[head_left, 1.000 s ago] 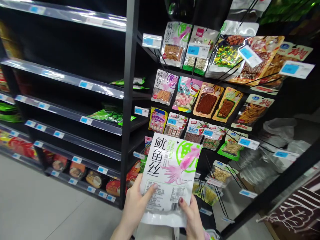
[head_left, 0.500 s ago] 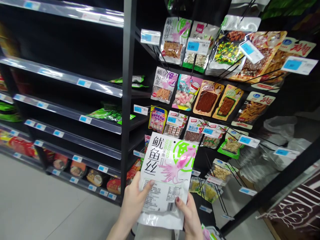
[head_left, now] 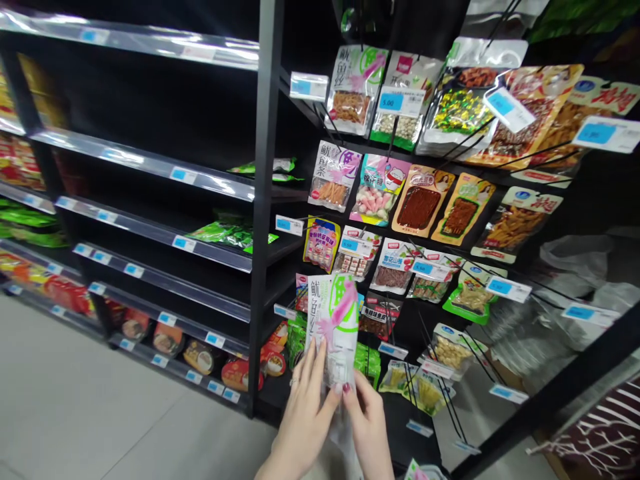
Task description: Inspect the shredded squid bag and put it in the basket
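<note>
A white bag of shredded squid (head_left: pixel 345 333) with a pink squid and green circle printed on it is turned partly edge-on before me. My left hand (head_left: pixel 307 400) lies along its left side, fingers reaching up over the front. Pinching the bag's lower right part, my right hand (head_left: pixel 367 417) has its thumb close to the left thumb. The bag's bottom is partly hidden behind both hands. A matching squid bag (head_left: pixel 355 90) hangs on the top row of the rack, with a squid strip bag (head_left: pixel 333 177) below it.
Hanging snack packs such as a marshmallow bag (head_left: pixel 377 190) fill the rack's hooks. Price tags (head_left: pixel 403 100) stick out on long hooks. To the left stands a black shelf unit (head_left: pixel 210 250) with green packets (head_left: pixel 230 235) and bowls (head_left: pixel 200 355). A dark bar (head_left: pixel 550 387) slants at the right.
The bag has turned from facing me flat to partly edge-on. My hands have drawn together, and my left hand has shifted over the bag's front. The view has shifted slightly.
</note>
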The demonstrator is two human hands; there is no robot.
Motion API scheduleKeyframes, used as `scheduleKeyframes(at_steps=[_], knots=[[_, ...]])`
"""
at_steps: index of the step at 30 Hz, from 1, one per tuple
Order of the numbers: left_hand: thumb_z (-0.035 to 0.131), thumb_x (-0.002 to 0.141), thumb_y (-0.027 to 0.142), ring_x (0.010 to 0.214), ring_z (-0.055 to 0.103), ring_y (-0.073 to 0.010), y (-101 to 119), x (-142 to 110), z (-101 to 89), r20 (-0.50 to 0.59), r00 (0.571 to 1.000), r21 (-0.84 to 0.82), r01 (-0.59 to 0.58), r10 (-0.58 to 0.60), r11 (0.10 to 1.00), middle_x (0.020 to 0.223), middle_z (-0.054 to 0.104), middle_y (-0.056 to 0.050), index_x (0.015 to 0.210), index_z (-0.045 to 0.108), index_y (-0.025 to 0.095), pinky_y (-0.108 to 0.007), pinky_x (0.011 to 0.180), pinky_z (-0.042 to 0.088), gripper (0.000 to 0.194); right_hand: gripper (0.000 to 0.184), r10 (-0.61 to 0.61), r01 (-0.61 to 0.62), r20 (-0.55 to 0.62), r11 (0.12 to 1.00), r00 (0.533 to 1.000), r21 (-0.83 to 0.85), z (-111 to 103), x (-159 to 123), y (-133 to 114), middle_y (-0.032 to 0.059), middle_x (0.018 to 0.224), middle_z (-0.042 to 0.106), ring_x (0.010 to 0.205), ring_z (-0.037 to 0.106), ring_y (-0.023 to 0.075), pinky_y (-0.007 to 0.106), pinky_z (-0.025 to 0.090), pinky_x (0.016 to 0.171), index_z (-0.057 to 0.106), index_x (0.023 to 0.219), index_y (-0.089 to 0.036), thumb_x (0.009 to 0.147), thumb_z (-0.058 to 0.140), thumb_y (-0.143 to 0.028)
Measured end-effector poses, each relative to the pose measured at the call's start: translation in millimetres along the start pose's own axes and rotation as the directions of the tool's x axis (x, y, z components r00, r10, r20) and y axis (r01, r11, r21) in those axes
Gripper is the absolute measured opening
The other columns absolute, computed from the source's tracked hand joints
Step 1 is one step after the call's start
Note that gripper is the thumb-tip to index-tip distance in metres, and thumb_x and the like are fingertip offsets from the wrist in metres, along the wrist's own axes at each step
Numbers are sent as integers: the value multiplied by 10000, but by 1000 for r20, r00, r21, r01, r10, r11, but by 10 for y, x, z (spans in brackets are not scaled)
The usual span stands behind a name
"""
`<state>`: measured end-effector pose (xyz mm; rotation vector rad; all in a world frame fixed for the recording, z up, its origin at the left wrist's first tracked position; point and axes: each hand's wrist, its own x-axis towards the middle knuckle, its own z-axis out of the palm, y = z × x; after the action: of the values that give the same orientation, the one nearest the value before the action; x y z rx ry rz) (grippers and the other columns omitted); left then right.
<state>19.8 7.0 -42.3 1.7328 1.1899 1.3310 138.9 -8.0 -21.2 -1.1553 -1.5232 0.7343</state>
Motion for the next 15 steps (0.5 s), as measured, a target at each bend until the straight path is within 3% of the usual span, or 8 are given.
scheduleKeyframes(at_steps=[2,4,6,7,9,11,13,15], knots=[[456,780,432,1281,206,-243,31,-13,-40,91,992,-426,120,-90,897,1404,235,-85,1344,205,211,-426,1049,187,656,402,-130,136,52,981,990,-136,31,-22,-48,78,1203,508,1114,448,232,363,359,947,509,1185,-219,815,469,-371],[569,698,418,1193,376,-265,108,-7,-110,196,950,-737,306,-243,603,1306,401,-135,1284,309,171,-394,987,321,687,429,-239,263,119,930,964,-257,38,-38,-102,58,1219,488,1137,421,226,343,363,948,473,1217,-265,801,491,-367],[670,607,335,1068,505,-280,218,8,-184,273,874,-838,421,-401,346,1146,550,-145,1171,420,149,-381,907,407,645,416,-281,319,155,880,947,-351,12,-45,-148,52,1165,515,1087,458,215,312,405,901,482,1205,-294,793,505,-346],[702,568,292,1017,540,-283,275,15,-214,292,844,-849,445,-449,285,1076,591,-141,1122,454,140,-380,881,427,626,387,-277,309,138,868,951,-389,-17,-48,-163,52,1117,536,1046,482,210,303,422,871,509,1178,-299,792,505,-331],[735,517,263,939,582,-289,363,15,-244,317,817,-840,477,-481,257,972,634,-138,1057,493,123,-394,849,444,607,322,-245,234,31,870,969,-434,-115,-58,-166,58,1030,554,978,508,213,313,431,836,566,1100,-285,785,508,-316],[747,490,301,887,603,-295,391,-10,-225,362,800,-813,522,-478,259,903,652,-139,1030,505,114,-420,838,445,620,322,-197,108,-164,893,967,-436,-268,-94,-131,72,993,543,944,508,234,350,417,831,577,1055,-252,745,549,-335],[747,476,354,865,610,-298,354,-64,-159,423,775,-772,580,-469,261,854,661,-131,1010,511,119,-442,843,436,630,473,-105,-53,-387,925,916,-377,-470,-180,-69,93,1006,522,932,505,259,386,407,830,520,1107,-217,671,618,-370],[743,462,416,870,605,-311,274,-141,-54,478,758,-717,629,-444,300,808,667,-123,962,539,128,-466,850,426,612,643,51,-185,-519,960,853,-209,-697,-337,-3,111,1043,521,933,515,274,395,415,818,459,1150,-200,583,686,-401]])
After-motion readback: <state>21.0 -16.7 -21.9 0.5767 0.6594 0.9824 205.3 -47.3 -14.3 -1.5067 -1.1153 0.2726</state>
